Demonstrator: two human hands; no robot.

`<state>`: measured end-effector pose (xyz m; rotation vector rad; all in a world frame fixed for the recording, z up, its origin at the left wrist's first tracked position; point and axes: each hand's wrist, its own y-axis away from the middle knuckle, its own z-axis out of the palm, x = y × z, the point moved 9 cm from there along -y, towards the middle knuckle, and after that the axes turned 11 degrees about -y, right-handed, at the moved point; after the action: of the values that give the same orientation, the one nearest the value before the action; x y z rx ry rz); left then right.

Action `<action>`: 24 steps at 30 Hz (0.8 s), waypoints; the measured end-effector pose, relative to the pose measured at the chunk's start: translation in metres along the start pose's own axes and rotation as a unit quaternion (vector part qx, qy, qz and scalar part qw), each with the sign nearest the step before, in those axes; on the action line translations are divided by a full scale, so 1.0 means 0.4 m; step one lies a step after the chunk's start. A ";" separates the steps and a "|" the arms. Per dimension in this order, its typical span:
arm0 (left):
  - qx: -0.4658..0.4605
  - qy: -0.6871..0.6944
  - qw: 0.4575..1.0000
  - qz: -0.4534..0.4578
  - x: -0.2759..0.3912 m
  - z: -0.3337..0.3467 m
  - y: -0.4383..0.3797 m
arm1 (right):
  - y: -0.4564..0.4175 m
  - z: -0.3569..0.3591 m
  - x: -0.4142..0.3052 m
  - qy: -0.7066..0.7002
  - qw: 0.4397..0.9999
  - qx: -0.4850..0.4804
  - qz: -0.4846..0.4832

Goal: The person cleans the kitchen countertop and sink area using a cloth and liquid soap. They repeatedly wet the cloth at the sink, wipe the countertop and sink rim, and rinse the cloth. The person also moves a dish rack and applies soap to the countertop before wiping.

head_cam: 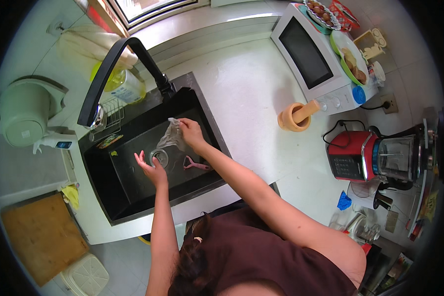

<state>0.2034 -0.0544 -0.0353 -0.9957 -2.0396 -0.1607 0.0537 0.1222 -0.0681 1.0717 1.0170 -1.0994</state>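
My right hand (pixel 191 134) pinches a crumpled, greyish-white thin cloth or mesh piece (pixel 171 136) that hangs over the black sink (pixel 133 181). Beside the round metal drain strainer (pixel 162 158), my left hand (pixel 152 169) is held with its fingers spread and nothing in it. A pink Y-shaped peeler (pixel 197 164) lies on the sink floor, right of the drain. At the sink's left side are a small yellow-green scrap (pixel 114 152) and a colourful packet or card (pixel 110 141).
A black faucet (pixel 113 66) arches over the sink's left part. Near it stand a yellow-capped detergent bottle (pixel 127 88) and a wire rack (pixel 113 116). On the white counter (pixel 244 92) are a wooden mortar (pixel 286 120) with pestle (pixel 306 111), a microwave (pixel 307 55) and a red blender (pixel 351 155).
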 end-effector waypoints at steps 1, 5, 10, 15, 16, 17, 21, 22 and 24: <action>-0.011 -0.003 1.000 0.003 0.004 0.005 -0.005 | -0.005 -0.019 0.006 -0.029 0.999 0.004 0.038; -0.047 -0.016 0.999 0.014 0.033 0.042 -0.010 | -0.030 -0.153 -0.030 -0.175 0.973 0.012 0.149; -0.070 0.019 0.997 0.033 0.042 0.105 -0.017 | -0.137 -0.399 -0.127 -0.207 0.967 0.107 0.105; -0.116 0.020 0.993 0.019 0.049 0.173 -0.027 | -0.327 -0.611 -0.277 -0.161 0.966 0.197 -0.048; -0.123 0.019 0.992 0.010 0.051 0.181 -0.030 | -0.371 -0.636 -0.301 -0.063 0.977 0.184 -0.085; -0.127 0.018 0.992 0.005 0.052 0.190 -0.034 | -0.419 -0.658 -0.312 0.037 0.977 0.170 -0.121; -0.139 0.003 0.990 -0.034 0.030 0.216 -0.050 | -0.597 -0.699 -0.243 0.435 0.885 0.160 -0.049; -0.143 0.000 0.989 -0.045 0.021 0.223 -0.050 | -0.633 -0.710 -0.215 0.449 0.880 0.151 -0.028; -0.146 -0.005 0.987 -0.063 0.010 0.229 -0.052 | -0.676 -0.690 -0.199 0.503 0.848 0.154 -0.072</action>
<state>0.1297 -0.0261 -0.0860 -1.0430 -2.1287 -0.5355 -0.2502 0.3733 -0.0800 1.9521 1.7935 -0.7921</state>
